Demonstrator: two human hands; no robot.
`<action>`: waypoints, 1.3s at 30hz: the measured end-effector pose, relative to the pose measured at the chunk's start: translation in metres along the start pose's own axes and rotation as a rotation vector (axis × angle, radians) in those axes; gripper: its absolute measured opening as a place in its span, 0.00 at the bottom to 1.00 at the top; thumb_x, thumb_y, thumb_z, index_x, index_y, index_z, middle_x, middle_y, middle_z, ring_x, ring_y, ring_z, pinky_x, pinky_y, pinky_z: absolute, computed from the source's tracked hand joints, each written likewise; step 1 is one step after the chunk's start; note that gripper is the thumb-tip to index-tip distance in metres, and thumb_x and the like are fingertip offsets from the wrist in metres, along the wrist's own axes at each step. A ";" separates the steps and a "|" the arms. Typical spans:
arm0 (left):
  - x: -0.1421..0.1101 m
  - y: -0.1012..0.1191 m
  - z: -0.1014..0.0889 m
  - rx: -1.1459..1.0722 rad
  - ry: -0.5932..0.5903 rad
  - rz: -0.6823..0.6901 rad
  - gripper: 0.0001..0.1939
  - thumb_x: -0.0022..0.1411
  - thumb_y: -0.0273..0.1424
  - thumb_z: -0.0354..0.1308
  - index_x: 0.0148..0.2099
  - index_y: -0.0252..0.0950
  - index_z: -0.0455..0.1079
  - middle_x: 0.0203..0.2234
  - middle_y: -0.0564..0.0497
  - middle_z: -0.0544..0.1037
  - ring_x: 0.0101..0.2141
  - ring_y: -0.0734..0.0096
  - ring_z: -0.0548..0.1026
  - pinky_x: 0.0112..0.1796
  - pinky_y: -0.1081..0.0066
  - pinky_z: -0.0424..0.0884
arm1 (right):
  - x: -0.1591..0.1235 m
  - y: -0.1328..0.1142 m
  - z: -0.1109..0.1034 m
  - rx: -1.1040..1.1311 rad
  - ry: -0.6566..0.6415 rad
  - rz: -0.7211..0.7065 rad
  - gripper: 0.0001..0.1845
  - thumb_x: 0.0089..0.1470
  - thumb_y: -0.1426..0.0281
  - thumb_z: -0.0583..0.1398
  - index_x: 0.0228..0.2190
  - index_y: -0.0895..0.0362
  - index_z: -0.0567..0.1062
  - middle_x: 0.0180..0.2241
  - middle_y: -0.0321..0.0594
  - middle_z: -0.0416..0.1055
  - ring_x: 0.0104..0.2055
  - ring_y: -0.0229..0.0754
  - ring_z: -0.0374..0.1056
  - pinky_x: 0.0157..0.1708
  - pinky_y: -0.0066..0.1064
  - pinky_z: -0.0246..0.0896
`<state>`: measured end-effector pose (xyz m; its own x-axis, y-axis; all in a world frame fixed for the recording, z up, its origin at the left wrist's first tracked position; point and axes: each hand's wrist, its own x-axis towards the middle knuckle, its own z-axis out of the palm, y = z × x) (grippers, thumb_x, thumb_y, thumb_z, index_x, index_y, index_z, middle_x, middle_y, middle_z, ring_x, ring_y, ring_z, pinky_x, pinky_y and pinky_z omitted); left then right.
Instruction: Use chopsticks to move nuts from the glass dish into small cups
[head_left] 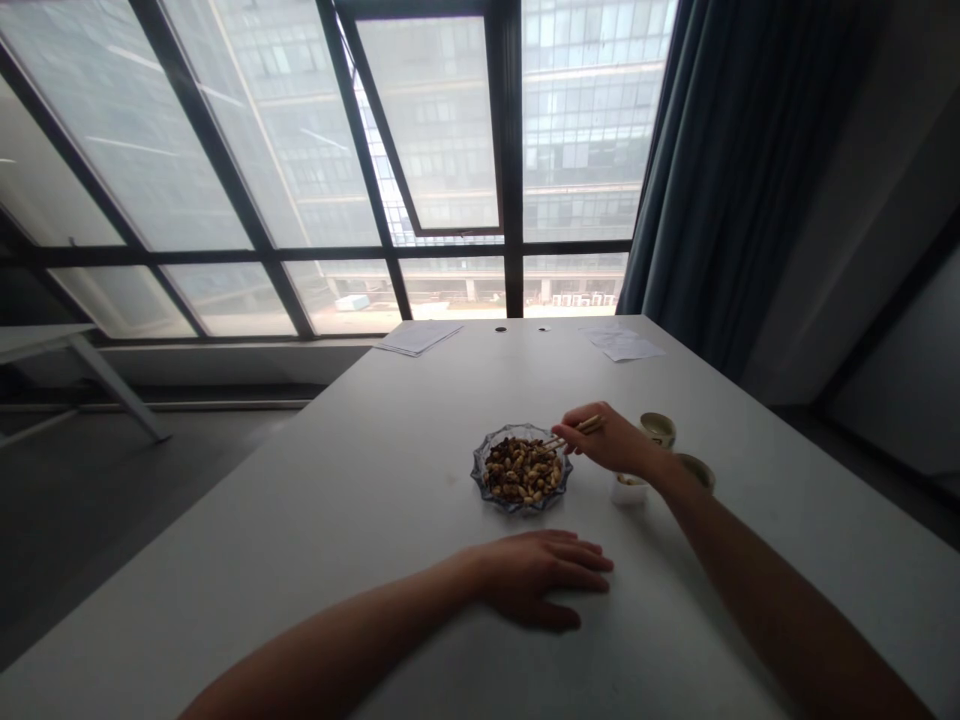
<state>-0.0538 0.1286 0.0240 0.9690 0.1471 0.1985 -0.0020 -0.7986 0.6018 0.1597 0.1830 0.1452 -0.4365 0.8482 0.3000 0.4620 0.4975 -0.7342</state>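
Observation:
A glass bowl (pixel 480 468) full of mixed nuts (pixel 521 470) stands on the white table (pixel 375 520). My right hand (pixel 611 440) is closed on a pair of chopsticks (pixel 576 428), whose tips reach over the bowl's right rim. My left hand (pixel 540 575) lies flat on the table in front of the bowl, palm down, fingers stretched out and holding nothing.
Three small cups sit by my right wrist: a white cup (pixel 628 488), a beige cup (pixel 658 428) and another beige cup (pixel 699 470). Paper sheets (pixel 418 336) and more papers (pixel 622 344) lie at the far edge. Windows and a dark curtain (pixel 720 170) stand behind.

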 end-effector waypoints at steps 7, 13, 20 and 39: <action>-0.001 -0.003 0.002 -0.013 0.017 0.020 0.30 0.70 0.40 0.60 0.70 0.40 0.64 0.69 0.44 0.63 0.68 0.54 0.61 0.68 0.58 0.48 | 0.004 0.012 0.009 0.028 0.005 0.015 0.25 0.63 0.52 0.60 0.22 0.57 0.74 0.22 0.41 0.78 0.28 0.46 0.78 0.27 0.30 0.68; 0.000 -0.003 0.002 -0.010 0.015 0.020 0.30 0.70 0.40 0.61 0.70 0.41 0.63 0.69 0.44 0.63 0.68 0.53 0.61 0.68 0.57 0.49 | 0.003 0.009 0.011 0.018 0.027 0.037 0.24 0.62 0.52 0.61 0.22 0.56 0.74 0.22 0.41 0.78 0.27 0.46 0.78 0.25 0.29 0.67; 0.001 0.000 0.000 -0.013 0.002 0.005 0.30 0.71 0.42 0.60 0.70 0.41 0.63 0.68 0.43 0.63 0.67 0.51 0.61 0.67 0.55 0.50 | 0.003 0.005 0.015 0.016 0.063 0.029 0.25 0.62 0.53 0.61 0.20 0.56 0.72 0.21 0.42 0.78 0.26 0.46 0.77 0.25 0.30 0.66; 0.001 0.000 0.000 0.000 0.004 0.002 0.30 0.70 0.41 0.61 0.70 0.41 0.64 0.68 0.43 0.64 0.67 0.51 0.62 0.67 0.56 0.51 | -0.046 -0.043 -0.084 0.059 0.372 0.105 0.23 0.56 0.49 0.67 0.30 0.57 0.83 0.30 0.46 0.83 0.33 0.51 0.82 0.30 0.32 0.78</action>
<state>-0.0531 0.1288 0.0238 0.9681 0.1479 0.2024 -0.0036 -0.7990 0.6014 0.2251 0.1382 0.2140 -0.0742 0.9075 0.4134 0.4391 0.4020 -0.8035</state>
